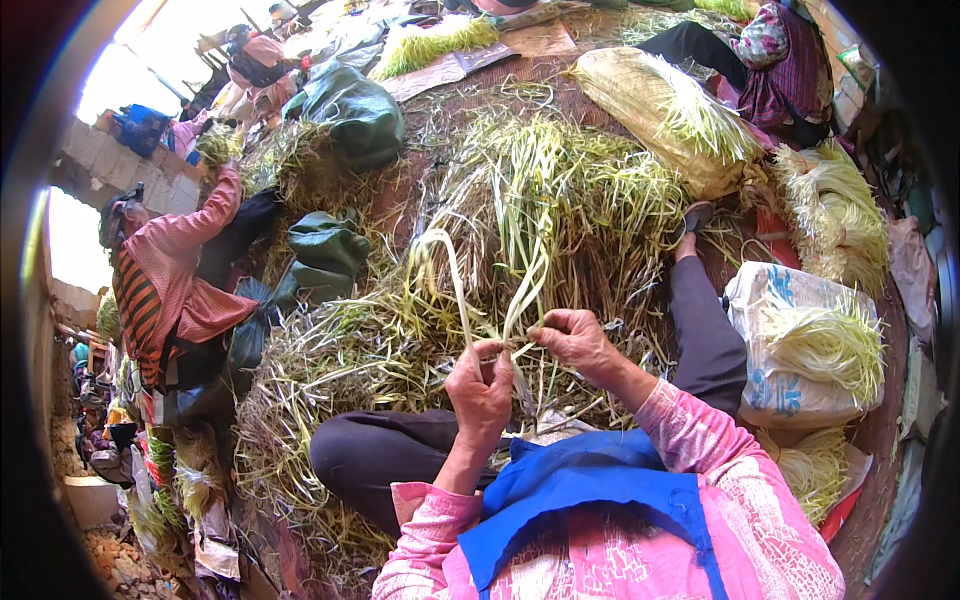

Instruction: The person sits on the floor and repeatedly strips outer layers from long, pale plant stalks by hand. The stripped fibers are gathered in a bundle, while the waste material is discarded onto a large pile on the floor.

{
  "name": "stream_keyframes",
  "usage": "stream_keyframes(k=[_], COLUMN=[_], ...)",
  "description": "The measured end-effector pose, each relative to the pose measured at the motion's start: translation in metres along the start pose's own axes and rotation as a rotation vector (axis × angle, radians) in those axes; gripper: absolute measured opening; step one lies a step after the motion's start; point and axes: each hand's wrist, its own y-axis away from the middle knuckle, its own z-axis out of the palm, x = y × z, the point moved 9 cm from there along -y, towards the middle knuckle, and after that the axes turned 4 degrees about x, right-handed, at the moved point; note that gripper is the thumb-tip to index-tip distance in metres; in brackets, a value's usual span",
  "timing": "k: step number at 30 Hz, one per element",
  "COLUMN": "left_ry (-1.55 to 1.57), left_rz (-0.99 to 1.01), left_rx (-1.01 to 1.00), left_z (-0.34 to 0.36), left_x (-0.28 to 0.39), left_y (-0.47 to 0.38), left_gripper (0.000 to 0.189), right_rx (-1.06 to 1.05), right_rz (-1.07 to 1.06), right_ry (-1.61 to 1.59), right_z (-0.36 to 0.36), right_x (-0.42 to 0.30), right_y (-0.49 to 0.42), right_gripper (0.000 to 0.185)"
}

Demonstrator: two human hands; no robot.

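My left hand (pixel 484 390) pinches a few pale stalks (pixel 456 281), which look like blanched garlic chives. One of them arches over to the left, while others rise towards the heap. Close beside it on the right, my right hand (pixel 581 349) has thumb and forefinger together on a thin strand at the stalks' lower part. Straight ahead lies a large heap of yellow-green chives (pixel 555 172) with brownish root ends. Tangled leaf waste (pixel 352 360) spreads beyond and left of my bent knee. A blue apron (pixel 592 480) covers my lap.
On my right, a white wrapped bale (pixel 772 390) bears sorted pale stalks (pixel 821 341). Tied bundles (pixel 832 217) lie farther up, near a yellowish sack (pixel 637 112). Green sacks (pixel 352 112) stand at upper left. A person in a pink top (pixel 176 232) sits left; another person (pixel 787 67) sits upper right.
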Motion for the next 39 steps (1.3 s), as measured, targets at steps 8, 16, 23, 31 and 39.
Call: stream_keyframes(k=[8,16,23,31,39], left_ry=[0.695,0.788,0.986,0.703,1.123], left_rz=[-0.392,-0.456,-0.539,-0.567,-0.495], left_rx=[0.041,-0.001,0.005,-0.127,0.055], left_z=[-0.023,-0.007,-0.019,0.021,-0.022], left_x=[-0.034,-0.047,-0.056,-0.075,-0.082], left_y=[-0.026,-0.020,-0.027,0.003,-0.027], left_gripper=[0.007,0.007,0.013,0.022,0.017], right_rx=[0.233,-0.263,-0.611,-0.498,-0.249], right_rz=[0.458,-0.307,0.164,0.171,0.153], right_ry=[0.862,0.536,0.534,0.275,0.346], right_z=[-0.159,0.001,0.051,0.056,-0.034], right_x=[0.064,-0.014,0.049,0.022,0.071], right_y=[0.023,-0.005,0.020,0.004,0.060], right_gripper=[0.027,0.037,0.027,0.032,0.029])
